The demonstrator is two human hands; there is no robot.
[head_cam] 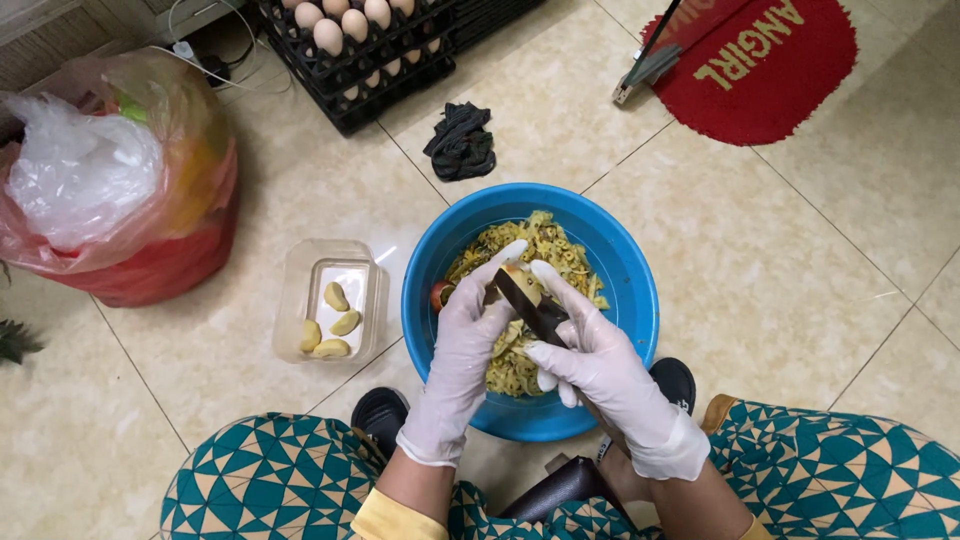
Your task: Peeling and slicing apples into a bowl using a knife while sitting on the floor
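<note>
One small vegetable piece (521,285), pale inside with a dark skin, sits between the two gloved hands, directly above the blue basin (620,262). Left hand (466,345) in a white glove, fingers curled around the piece from the left, index finger stretched over its top. Right hand (600,368), also gloved, closed on a dark blade-like tool (535,308) pressed against the piece; thumb reaching up beside it. Cannot tell whether it is a knife or a peeler.

Basin directly under both hands, holding a heap of yellowish peelings (545,245); something small and red at its left inner edge. Basin stands on the floor, between the person's knees; teal patterned trousers (270,480) at the bottom edge, dark slippers just beside the basin's near rim.

Left of the basin, near it: a clear plastic container (300,290) with four peeled yellow pieces (336,296) inside.

Floor (780,290): glossy cream tiles with thin dark joints. A dark crumpled cloth (460,142) lies beyond the basin. Farther back, black trays of eggs (355,45). Far left, a red plastic bag (150,250) stuffed with clear bags. Top right, a red doormat (770,75) with a long-handled tool resting on its edge.
</note>
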